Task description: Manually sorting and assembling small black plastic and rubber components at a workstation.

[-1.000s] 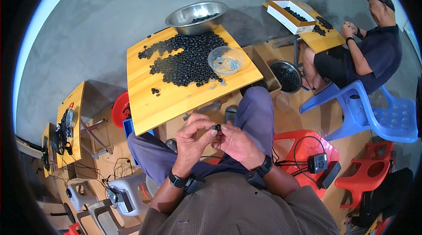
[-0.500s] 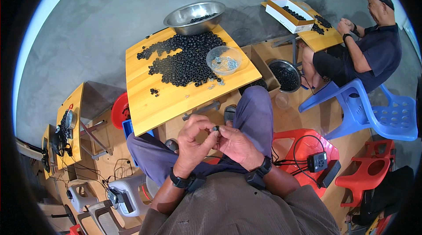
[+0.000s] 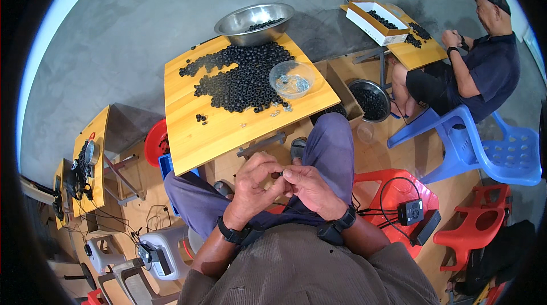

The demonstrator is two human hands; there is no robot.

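Above my lap, my left hand [image 3: 254, 187] and my right hand [image 3: 313, 192] meet with their fingertips together. Pinched between them is a small black part [image 3: 277, 175], mostly covered by the fingers. On the yellow wooden table [image 3: 196, 142] in front of me lies a wide spread of small black ring-shaped parts [image 3: 245, 85]. A clear plastic bowl [image 3: 291, 79] with small shiny metal pieces sits at the right of that spread, and a few metal bits [image 3: 276, 113] lie loose near it. A steel basin [image 3: 254, 24] with more black parts stands at the far edge.
At the right, a co-worker [image 3: 484, 71] sits by another table with a white box [image 3: 377, 22] of black parts. A dark basin [image 3: 369, 100] stands on the floor. Red stool [image 3: 393, 202] with cabled devices is beside my right leg; a red basin [image 3: 156, 142] is left.
My fingers have closed further over the small black part, and my right thumb and fingers have shifted slightly across it. The view has moved a little; the table things look unchanged.
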